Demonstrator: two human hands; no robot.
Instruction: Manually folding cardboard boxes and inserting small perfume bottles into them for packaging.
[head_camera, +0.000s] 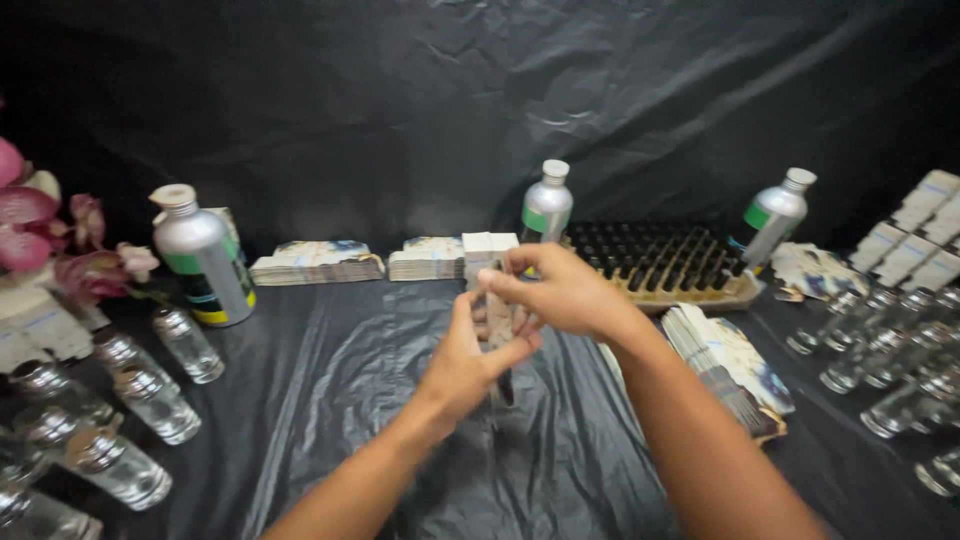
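Under both my hands spreads the black plastic sheet (380, 420) that covers the table, wrinkled and shiny, running up into a dark backdrop beyond my fingers. Past my right hand (565, 292), just behind its knuckles, sits a tray of small dark-capped vials (670, 262) in rows. Three silver metal bottles stand around me: one far out to the left of my left hand (205, 258), one right behind my fingertips (546, 205), one beyond the tray to the right of my right hand (772, 215). Clear glass bottles lie in a row well to the left of my left hand (140, 400), and more of them well to the right of my right forearm (885, 350). Stacks of flat printed cartons (315, 262) lie beyond my left hand, another stack just beside my right forearm (730, 365). Pink flowers (60, 240) are at the far left.

My left hand (470, 360) is closed around the lower part of a small slim box (497, 320), held upright between both hands above the sheet. My right hand pinches its top end with fingers together. The blur hides how the flap stands.
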